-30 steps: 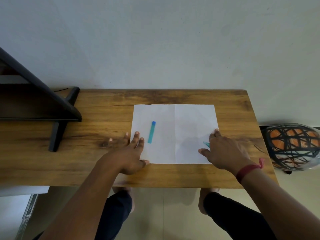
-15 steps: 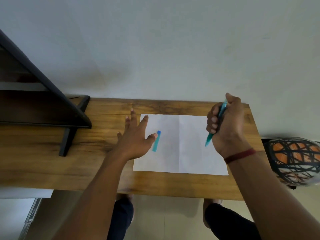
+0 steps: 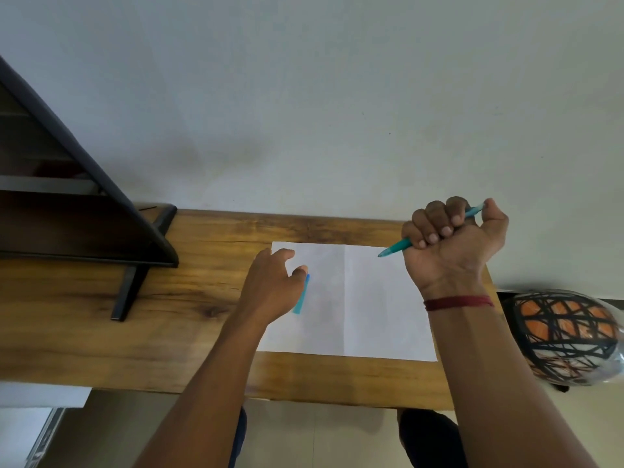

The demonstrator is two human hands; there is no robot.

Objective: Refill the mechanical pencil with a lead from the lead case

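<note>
L hand (image 3: 270, 285) at flat teal lead case (image 3: 301, 298); R hand (image 3: 456, 244) fisted on teal mechanical pencil (image 3: 398, 247).
Far left, black slanted rack (image 3: 101, 214) on wooden counter (image 3: 169, 315). L hand low over white creased paper sheet (image 3: 371, 315), fingers loose & apart, thumb tip at case's blue-capped end, touching or just beside, can't tell; case lies flat on sheet's left half. R hand raised over sheet's far right corner, fingers curled tight round pencil, tip pointing down-left, thumb over top end.
</note>
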